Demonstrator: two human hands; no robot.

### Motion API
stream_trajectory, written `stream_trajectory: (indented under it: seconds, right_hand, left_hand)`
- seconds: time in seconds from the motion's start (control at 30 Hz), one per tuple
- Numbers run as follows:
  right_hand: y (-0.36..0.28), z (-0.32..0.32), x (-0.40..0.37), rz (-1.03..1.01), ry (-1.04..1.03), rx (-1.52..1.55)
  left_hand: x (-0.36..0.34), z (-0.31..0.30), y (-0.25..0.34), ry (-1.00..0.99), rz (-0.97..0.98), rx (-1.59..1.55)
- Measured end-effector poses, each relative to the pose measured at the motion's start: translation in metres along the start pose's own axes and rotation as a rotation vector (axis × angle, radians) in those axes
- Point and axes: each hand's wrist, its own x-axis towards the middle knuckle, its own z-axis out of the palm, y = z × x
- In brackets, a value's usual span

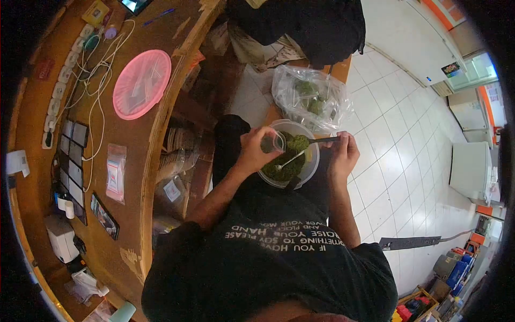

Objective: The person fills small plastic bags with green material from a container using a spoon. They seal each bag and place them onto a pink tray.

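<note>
My left hand (258,149) is wrapped round a small clear cup (273,141), tilted over a white tub (315,166) on my lap. Green material shows inside the cup. Fingers of my right hand (344,153) are closed on the dark handle of a spoon (324,139). The spoon's bowl is heaped with green crumbly stuff (298,143), close beside the cup's mouth. More of the green stuff lies in the tub, with a pale thin utensil (292,159) resting on it.
Beyond the tub lies a clear plastic bag (314,96) with green clumps inside. On the wooden desk (126,161) at left are a pink basket (142,85), white cables, a phone (104,216) and a pink packet (116,173). Tiled floor (391,145) is at right.
</note>
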Motion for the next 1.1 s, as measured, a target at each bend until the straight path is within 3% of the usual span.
stream_trajectory:
  seconds: [0.13, 0.2, 0.23, 0.33, 0.37, 0.53, 0.6, 0.73, 0.8, 0.83, 0.87, 0.9, 0.93, 1.0, 1.1]
  right_hand:
    - [-0.020, 0.016, -0.013, -0.056, -0.005, -0.121]
    - [-0.025, 0.020, -0.022, -0.510, -0.160, -0.537]
    - [-0.028, 0.021, -0.030, -0.638, -0.229, -0.688]
    - [-0.028, 0.028, -0.031, -0.706, -0.212, -0.623]
    - [-0.033, 0.029, -0.027, -0.584, -0.177, -0.521]
    - [-0.020, 0.021, -0.016, -0.406, -0.075, -0.341]
    - [-0.011, 0.011, -0.001, -0.002, 0.028, -0.103]
    - [-0.008, 0.011, 0.008, 0.068, 0.165, 0.323]
    - [-0.009, 0.010, 0.002, 0.011, 0.102, 0.033]
    - [0.014, 0.002, 0.005, -0.131, -0.031, -0.203]
    - [0.043, -0.004, 0.008, -0.280, -0.152, -0.442]
    - [0.051, -0.003, 0.003, -0.321, -0.369, -0.583]
    - [0.059, -0.001, -0.004, -0.358, -0.580, -0.729]
    - [0.098, -0.001, -0.008, -0.646, -1.053, -1.341]
    - [0.077, 0.007, -0.022, -0.551, -1.038, -1.263]
  left_hand:
    - [-0.001, 0.016, 0.018, 0.027, 0.131, 0.107]
    - [-0.001, 0.026, 0.020, 0.063, 0.113, 0.090]
    - [0.000, 0.029, 0.020, 0.064, 0.112, 0.091]
    - [0.001, 0.033, 0.020, 0.054, 0.102, 0.017]
    - [0.002, 0.033, 0.020, 0.060, 0.106, -0.013]
    - [0.002, 0.028, 0.019, 0.084, 0.117, -0.005]
    - [0.006, 0.031, 0.011, 0.122, 0.181, -0.078]
    - [0.003, 0.023, 0.009, 0.205, 0.155, -0.110]
    - [-0.002, 0.029, -0.009, 0.115, -0.077, -0.424]
    - [-0.001, 0.024, -0.004, 0.152, -0.060, -0.411]
    - [-0.001, 0.019, 0.004, 0.148, -0.146, -0.665]
    - [0.001, 0.017, 0.010, 0.130, -0.228, -0.926]
    - [0.002, 0.018, 0.005, 0.143, -0.210, -0.926]
    - [0.002, 0.017, -0.013, -0.003, -0.219, -1.123]
    - [0.002, 0.000, 0.008, -0.062, -0.169, -0.933]
